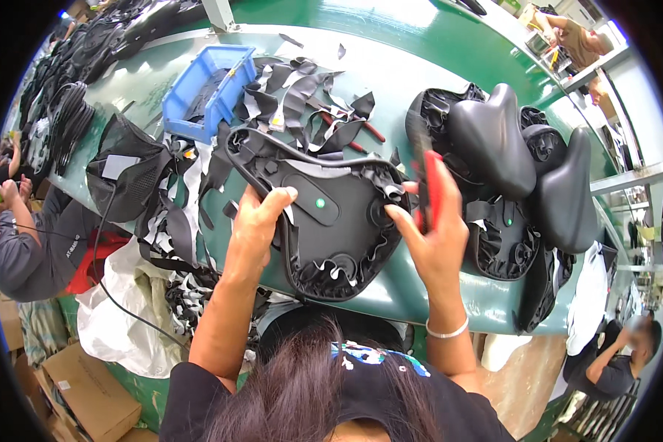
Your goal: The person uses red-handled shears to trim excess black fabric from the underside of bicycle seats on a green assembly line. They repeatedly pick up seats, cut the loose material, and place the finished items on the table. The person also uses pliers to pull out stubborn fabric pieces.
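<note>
A black bicycle saddle [324,214] lies upside down in front of me, its underside up, with a green dot sticker [320,202] and gathered cover edging along the rim. My left hand [256,228] is closed on its left edge, thumb over the rim. At the right edge, the thumb of my right hand [436,236] touches the rim. That hand also grips a red-handled tool [440,188] with dark parts, smeared by motion, so its kind is unclear. Black cover scraps [295,96] lie beyond the saddle, with another red-handled hand tool [372,131] among them.
A blue bin [208,96] stands at the back left, near a black mesh bag [129,166]. Finished-looking saddles [493,140] are piled at the right. More scraps hang off the near left edge over a white sack [125,317]. Other people sit or stand at both sides.
</note>
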`<state>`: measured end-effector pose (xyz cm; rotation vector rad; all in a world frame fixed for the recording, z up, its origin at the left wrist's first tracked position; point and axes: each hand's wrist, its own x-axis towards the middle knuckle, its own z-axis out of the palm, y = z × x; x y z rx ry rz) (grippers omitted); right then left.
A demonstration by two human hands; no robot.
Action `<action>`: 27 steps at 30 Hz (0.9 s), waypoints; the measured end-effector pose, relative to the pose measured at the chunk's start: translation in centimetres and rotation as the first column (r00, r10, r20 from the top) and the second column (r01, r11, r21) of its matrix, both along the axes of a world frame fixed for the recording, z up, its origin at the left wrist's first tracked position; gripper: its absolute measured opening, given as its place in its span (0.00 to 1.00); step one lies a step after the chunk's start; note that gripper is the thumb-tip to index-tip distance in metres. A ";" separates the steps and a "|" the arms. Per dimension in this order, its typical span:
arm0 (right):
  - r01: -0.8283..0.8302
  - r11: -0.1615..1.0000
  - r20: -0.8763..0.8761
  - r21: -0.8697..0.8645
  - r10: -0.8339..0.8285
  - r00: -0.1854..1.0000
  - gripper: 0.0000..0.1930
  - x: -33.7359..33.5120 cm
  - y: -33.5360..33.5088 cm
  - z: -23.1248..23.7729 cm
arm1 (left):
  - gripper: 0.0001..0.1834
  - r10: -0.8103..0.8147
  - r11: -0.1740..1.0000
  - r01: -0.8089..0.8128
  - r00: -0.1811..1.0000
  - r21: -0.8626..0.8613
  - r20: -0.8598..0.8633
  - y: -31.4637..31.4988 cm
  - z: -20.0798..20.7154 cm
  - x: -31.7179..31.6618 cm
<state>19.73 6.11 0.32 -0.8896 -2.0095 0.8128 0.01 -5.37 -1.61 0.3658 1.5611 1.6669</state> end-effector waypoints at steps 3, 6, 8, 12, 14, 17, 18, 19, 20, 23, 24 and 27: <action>-0.111 0.994 0.157 0.003 0.109 0.982 0.25 -1.4 2.0 -0.7 | 0.25 0.015 0.998 -0.018 0.998 -0.052 -0.055 -0.9 -0.3 0.4; -0.002 0.924 -0.161 -0.381 -0.064 0.985 0.18 0.6 3.5 0.4 | 0.37 0.174 0.976 -0.215 0.837 -0.020 -0.518 -2.1 -2.0 0.5; 0.055 0.917 -0.158 -0.394 -0.127 0.979 0.19 1.3 3.0 0.8 | 0.38 0.111 0.948 -0.306 0.573 -0.087 -0.812 -2.7 -2.9 0.2; -0.034 0.884 -0.175 -0.466 -0.054 0.983 0.19 2.2 2.2 0.0 | 0.29 -0.188 0.981 -0.011 0.192 -0.194 -0.963 0.2 2.0 1.3; -0.103 0.923 -0.123 -0.371 0.061 0.991 0.21 1.0 1.2 0.9 | 0.27 -0.323 0.911 0.308 0.122 -0.274 -0.939 2.8 3.1 3.4; -0.241 0.950 -0.024 -0.199 0.241 0.970 0.26 1.2 1.4 2.0 | 0.10 -0.280 0.901 0.327 -0.063 -0.285 -0.958 6.1 1.4 5.4; -0.244 0.946 0.003 -0.211 0.251 0.968 0.28 2.0 1.4 2.1 | 0.09 -0.231 0.902 0.362 -0.050 -0.234 -0.972 6.8 0.2 5.2; -0.248 0.944 0.029 -0.220 0.260 0.965 0.29 3.0 1.6 2.5 | 0.12 -0.178 0.901 0.395 -0.038 -0.179 -0.983 7.3 -0.1 4.8; -0.199 0.943 0.142 -0.265 0.243 0.960 0.33 4.6 2.2 3.1 | 0.14 -0.278 0.859 0.466 0.080 -0.211 -0.957 7.1 0.2 4.2; -0.318 0.941 0.309 0.118 0.270 0.912 0.31 8.4 4.5 2.1 | 0.19 -0.450 0.755 0.630 0.298 -0.181 -0.842 6.7 1.2 3.0; -0.366 0.925 0.398 0.099 0.300 0.867 0.30 8.5 4.5 2.3 | 0.20 -0.465 0.747 0.641 0.310 -0.179 -0.829 6.6 1.1 3.0; -0.460 0.885 0.585 0.074 0.335 0.739 0.29 8.1 4.2 2.8 | 0.20 -0.485 0.746 0.644 0.351 -0.170 -0.801 6.8 1.1 3.0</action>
